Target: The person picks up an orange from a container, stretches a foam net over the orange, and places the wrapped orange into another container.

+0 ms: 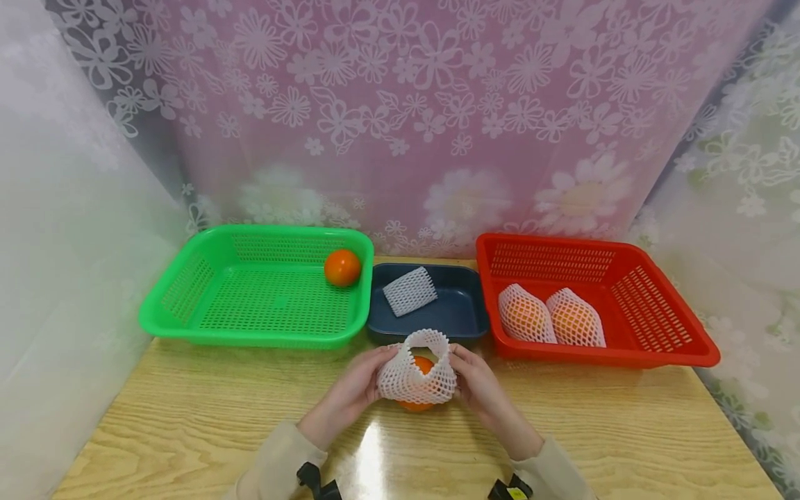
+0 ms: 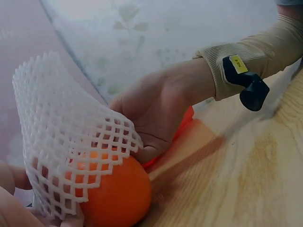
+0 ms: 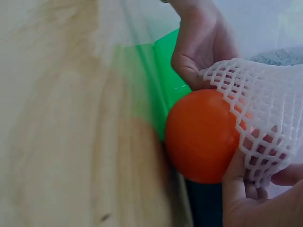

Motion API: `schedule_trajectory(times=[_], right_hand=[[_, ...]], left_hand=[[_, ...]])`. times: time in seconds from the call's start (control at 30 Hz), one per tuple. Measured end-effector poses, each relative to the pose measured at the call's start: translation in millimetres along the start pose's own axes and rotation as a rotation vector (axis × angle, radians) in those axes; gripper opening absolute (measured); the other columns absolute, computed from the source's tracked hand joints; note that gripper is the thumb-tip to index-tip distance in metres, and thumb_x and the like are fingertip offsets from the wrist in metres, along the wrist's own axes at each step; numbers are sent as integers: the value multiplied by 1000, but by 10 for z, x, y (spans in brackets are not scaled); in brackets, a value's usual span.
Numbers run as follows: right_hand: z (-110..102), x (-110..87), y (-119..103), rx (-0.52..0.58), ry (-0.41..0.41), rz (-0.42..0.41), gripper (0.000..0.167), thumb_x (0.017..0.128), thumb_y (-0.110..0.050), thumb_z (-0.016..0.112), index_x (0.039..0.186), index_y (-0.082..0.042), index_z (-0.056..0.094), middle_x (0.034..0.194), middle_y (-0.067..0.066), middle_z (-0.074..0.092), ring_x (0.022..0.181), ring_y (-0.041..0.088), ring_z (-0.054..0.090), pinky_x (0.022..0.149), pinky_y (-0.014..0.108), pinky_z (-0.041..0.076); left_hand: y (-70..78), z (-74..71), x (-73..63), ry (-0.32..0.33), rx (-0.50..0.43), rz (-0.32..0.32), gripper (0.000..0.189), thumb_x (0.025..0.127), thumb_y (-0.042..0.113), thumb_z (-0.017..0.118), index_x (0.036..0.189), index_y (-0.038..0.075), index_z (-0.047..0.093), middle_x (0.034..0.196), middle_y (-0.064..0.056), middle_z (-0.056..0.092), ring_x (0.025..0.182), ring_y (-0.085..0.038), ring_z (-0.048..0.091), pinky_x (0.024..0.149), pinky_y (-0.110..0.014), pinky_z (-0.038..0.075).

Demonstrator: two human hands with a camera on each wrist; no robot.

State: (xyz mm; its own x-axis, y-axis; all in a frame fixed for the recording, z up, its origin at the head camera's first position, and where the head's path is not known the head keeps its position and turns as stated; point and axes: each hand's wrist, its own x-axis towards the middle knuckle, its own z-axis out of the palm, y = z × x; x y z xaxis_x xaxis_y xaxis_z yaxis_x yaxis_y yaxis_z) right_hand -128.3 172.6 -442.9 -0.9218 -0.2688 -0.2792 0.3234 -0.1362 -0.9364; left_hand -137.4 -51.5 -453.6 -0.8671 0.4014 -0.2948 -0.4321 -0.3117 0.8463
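A white foam fruit net (image 1: 395, 378) is stretched between both hands, partly over an orange (image 1: 417, 406) on the wooden table. The left hand (image 1: 359, 382) grips the net's left edge, while the right hand (image 1: 480, 387) pinches its right edge. In the left wrist view, the net (image 2: 57, 132) drapes across the orange's upper part, and the bare lower side of the orange (image 2: 120, 194) shows below the mesh. Seen from the right wrist, the net's mouth spreads around one side of the orange (image 3: 201, 137); fingers of the right hand (image 3: 236, 194) lie partly inside the mesh.
At the left stands a green basket (image 1: 256, 340) with one bare orange (image 1: 342, 268). A dark blue tray (image 1: 459, 305) behind the hands holds a flat foam net (image 1: 410, 292). The red basket (image 1: 600, 353) at the right contains two net-wrapped oranges (image 1: 525, 316).
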Motion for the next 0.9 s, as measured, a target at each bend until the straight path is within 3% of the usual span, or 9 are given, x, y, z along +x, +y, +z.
schedule_trajectory(times=[0.2, 0.33, 0.43, 0.7, 0.9], right_hand=[[-70, 21, 150, -38, -16, 42, 14, 106, -12, 44, 111, -10, 57, 85, -6, 61, 68, 5, 57, 57, 18, 46], [-87, 28, 180, -91, -40, 39, 20, 107, -12, 43, 118, 0, 55, 87, -4, 64, 72, 8, 62, 60, 22, 54], [-91, 28, 179, -160, -58, 37, 22, 109, -11, 40, 119, 4, 52, 90, 0, 63, 76, 12, 65, 64, 26, 58], [-60, 11, 135, -278, -82, 29, 29, 111, -17, 39, 123, 8, 47, 104, 8, 57, 85, 17, 60, 74, 28, 56], [27, -8, 47, -306, -84, 59, 54, 108, -45, 43, 131, 4, 42, 127, 19, 54, 111, 31, 61, 96, 47, 55]], left_hand=[[-137, -20, 2, 83, 18, -27, 43, 103, 27, 57, 132, -5, 55, 100, -1, 65, 86, -8, 62, 73, -20, 55], [-202, -29, -2, 120, 46, -13, 53, 105, 29, 54, 141, -9, 47, 107, -4, 64, 90, -9, 61, 75, -23, 55], [-244, -35, -3, 135, 89, -1, 50, 107, 27, 50, 139, -10, 46, 109, -5, 63, 90, -10, 60, 75, -23, 55], [-299, 30, 21, 154, 134, 86, 37, 109, 22, 43, 126, -10, 52, 117, -11, 61, 101, -12, 57, 89, -25, 51], [-257, 104, 21, 274, 197, 196, 34, 108, 19, 43, 122, -9, 57, 118, -11, 61, 104, -13, 54, 94, -24, 45]])
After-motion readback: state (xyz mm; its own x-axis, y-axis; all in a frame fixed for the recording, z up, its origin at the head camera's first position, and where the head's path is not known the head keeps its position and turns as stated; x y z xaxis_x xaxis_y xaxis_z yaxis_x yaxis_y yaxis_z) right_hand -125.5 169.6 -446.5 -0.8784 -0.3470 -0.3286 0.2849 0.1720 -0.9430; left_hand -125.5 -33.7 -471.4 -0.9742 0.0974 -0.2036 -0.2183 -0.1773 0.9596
